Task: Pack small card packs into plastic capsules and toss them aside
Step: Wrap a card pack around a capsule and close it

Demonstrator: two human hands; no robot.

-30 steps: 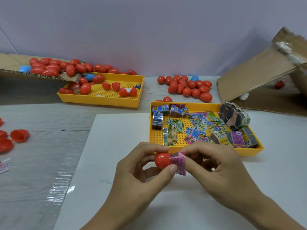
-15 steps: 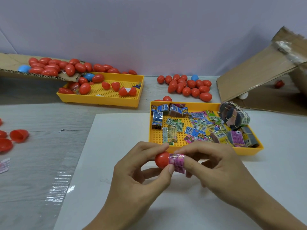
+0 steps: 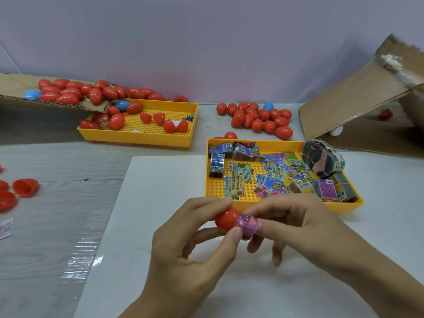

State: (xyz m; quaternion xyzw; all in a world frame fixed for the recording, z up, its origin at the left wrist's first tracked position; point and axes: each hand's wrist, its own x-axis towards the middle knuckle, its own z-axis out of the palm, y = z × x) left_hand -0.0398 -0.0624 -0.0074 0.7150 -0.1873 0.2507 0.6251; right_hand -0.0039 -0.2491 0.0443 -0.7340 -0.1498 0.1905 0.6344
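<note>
Capsule half point(image 3: 224, 222), red and open toward my right, sits pinched between the thumb and forefinger of my left hand point(image 3: 190, 255), held above the white sheet point(image 3: 149, 203) just in front of the near tray. My right hand point(image 3: 296, 228) pinches the pink card pack point(image 3: 247, 224), curled into a roll, with its end at the capsule's mouth; how deep it sits I cannot tell. So both sets of fingers are clenched on something, the left on the shell, the right on the pack.

To do this well, I judge the roll must stay tight while it is pushed straight in, with the left hand steadying the shell so the thin plastic does not slip. A loosened roll would likely catch on the rim.

Around me: the near yellow tray point(image 3: 344, 206) of loose card packs point(image 3: 270, 177) and banded bundles point(image 3: 323, 160), the far yellow tray point(image 3: 137, 136) with capsules, a finished pile point(image 3: 259, 118) beyond, open red halves point(image 3: 25, 187) far left on the tabletop point(image 3: 46, 226). Nothing blocks the hands; the matching half is out of easy reach, I think.
</note>
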